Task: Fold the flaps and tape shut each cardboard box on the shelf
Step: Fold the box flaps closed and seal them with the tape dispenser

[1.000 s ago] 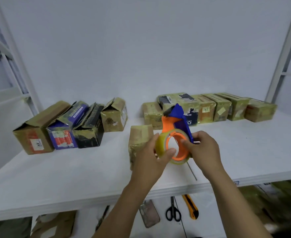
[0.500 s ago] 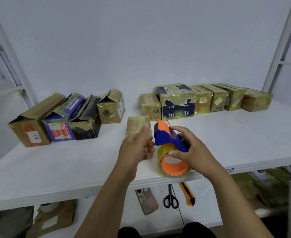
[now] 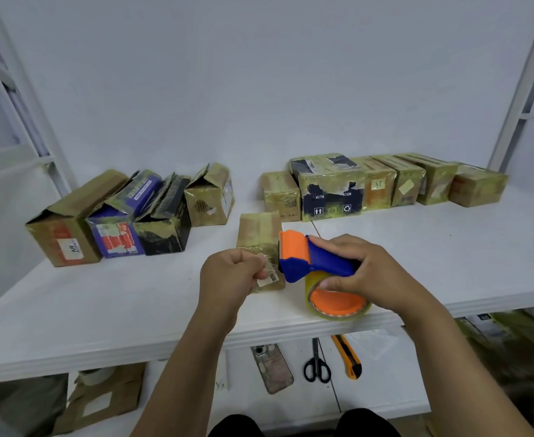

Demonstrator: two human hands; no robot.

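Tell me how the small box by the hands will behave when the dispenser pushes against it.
The small box likely slides or tips: it stands on end on the smooth white shelf. It is probably light, being small beside the dispenser. Its wrinkled taped skin suggests soft walls that may dent.

small box point(image 3: 259, 230) on shelf point(image 3: 127, 307), tape dispenser point(image 3: 317, 264) just right, perhaps touching

Bare arms, dark trousers point(image 3: 366, 424)
Left hand point(image 3: 231, 274) and right hand point(image 3: 371, 274) are bare to the forearms; black fabric covers both knees.
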